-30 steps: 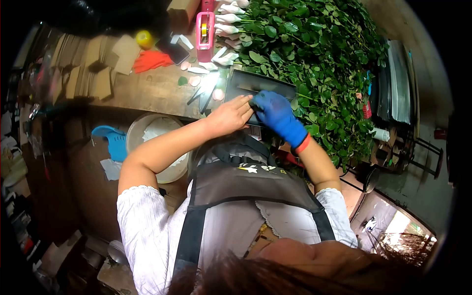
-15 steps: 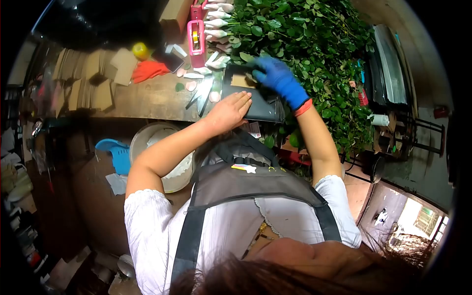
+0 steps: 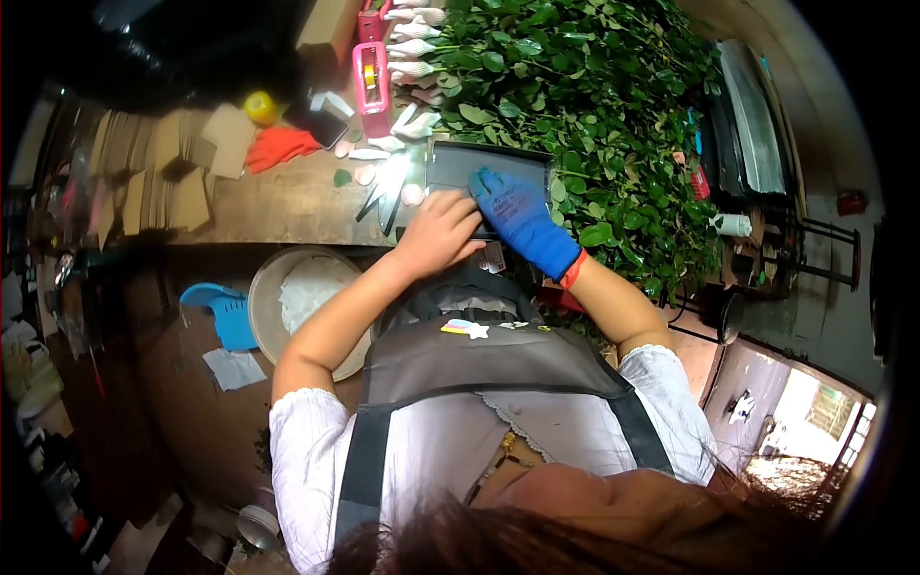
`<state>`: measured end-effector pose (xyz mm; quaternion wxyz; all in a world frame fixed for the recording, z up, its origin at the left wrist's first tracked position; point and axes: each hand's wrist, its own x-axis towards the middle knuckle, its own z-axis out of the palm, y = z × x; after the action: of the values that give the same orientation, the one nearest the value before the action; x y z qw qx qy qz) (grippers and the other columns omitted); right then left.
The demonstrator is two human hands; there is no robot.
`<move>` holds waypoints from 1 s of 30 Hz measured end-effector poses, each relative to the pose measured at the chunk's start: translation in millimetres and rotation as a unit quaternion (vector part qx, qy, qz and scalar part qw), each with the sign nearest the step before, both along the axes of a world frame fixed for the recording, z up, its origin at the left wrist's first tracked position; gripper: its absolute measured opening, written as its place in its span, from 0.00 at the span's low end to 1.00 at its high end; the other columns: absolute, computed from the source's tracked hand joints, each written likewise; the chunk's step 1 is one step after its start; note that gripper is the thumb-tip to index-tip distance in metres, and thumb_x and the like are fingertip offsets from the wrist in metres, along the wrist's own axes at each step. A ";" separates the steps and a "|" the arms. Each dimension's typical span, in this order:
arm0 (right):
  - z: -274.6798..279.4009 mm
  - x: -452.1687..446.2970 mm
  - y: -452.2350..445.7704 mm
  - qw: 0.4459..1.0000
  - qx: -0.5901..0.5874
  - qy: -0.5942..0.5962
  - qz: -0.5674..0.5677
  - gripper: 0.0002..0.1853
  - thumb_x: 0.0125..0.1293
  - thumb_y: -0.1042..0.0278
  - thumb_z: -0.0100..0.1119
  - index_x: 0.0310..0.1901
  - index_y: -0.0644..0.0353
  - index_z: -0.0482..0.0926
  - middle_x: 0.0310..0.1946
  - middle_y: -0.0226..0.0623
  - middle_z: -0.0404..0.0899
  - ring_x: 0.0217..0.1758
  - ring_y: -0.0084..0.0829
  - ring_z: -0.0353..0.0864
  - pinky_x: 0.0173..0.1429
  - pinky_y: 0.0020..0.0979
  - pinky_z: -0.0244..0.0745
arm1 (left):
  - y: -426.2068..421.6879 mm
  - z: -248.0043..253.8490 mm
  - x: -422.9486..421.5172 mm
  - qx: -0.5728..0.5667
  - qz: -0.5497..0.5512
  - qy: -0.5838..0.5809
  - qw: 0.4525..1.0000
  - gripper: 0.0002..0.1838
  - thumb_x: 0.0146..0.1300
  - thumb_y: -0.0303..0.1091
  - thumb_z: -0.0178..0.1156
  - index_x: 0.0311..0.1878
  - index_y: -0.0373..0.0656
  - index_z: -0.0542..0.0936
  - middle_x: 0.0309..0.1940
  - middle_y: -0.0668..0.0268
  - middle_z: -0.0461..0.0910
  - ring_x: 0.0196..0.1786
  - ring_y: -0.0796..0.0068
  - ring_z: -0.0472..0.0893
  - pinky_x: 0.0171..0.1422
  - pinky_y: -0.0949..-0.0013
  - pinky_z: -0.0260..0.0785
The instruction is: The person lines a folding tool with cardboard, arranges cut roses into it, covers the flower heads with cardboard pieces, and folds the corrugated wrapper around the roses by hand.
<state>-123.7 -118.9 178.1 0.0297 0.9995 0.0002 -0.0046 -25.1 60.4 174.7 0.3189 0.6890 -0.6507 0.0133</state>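
Observation:
My bare left hand [image 3: 439, 233] rests palm down at the near left edge of a black tray [image 3: 517, 161]. Its fingers are bent, with the thumb standing apart. My right hand [image 3: 517, 216], in a blue glove, lies over the tray's near part. Its fingers are pressed together and point up and left, close beside the left fingertips. What is under the right palm is hidden. Left of the tray lie scissors [image 3: 388, 196] with glare on them. Leafy rose stems [image 3: 594, 125] are piled behind and right of the tray, with several wrapped flower heads [image 3: 412, 48] at their left end.
A pink tape dispenser [image 3: 372, 86], an orange glove [image 3: 281, 147], a yellow ball-shaped thing [image 3: 260, 107] and stacked cardboard pieces [image 3: 144, 201] are on the wooden table [image 3: 278, 211]. Below the table edge stand a pale bin [image 3: 271, 316] and a blue plastic item [image 3: 230, 311].
My right hand has come down and left to the tray's near part, beside the left hand. My left fingers have bent. The cardboard piece on the tray is out of sight.

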 end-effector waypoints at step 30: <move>17.0 -1.4 37.9 0.991 -0.014 0.046 -0.126 0.26 0.67 0.67 0.49 0.68 0.57 0.69 0.70 0.40 0.68 0.71 0.38 0.69 0.64 0.35 0.74 | 49.4 -18.6 83.7 0.293 0.082 0.373 0.876 0.23 0.60 0.27 0.64 0.59 0.41 0.73 0.45 0.55 0.84 0.49 0.63 0.84 0.52 0.61 0.74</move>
<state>-125.1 -80.9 195.1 0.0433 0.9898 -0.1248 -0.0542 58.6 109.8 156.1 0.3191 0.7556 -0.3987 -0.4102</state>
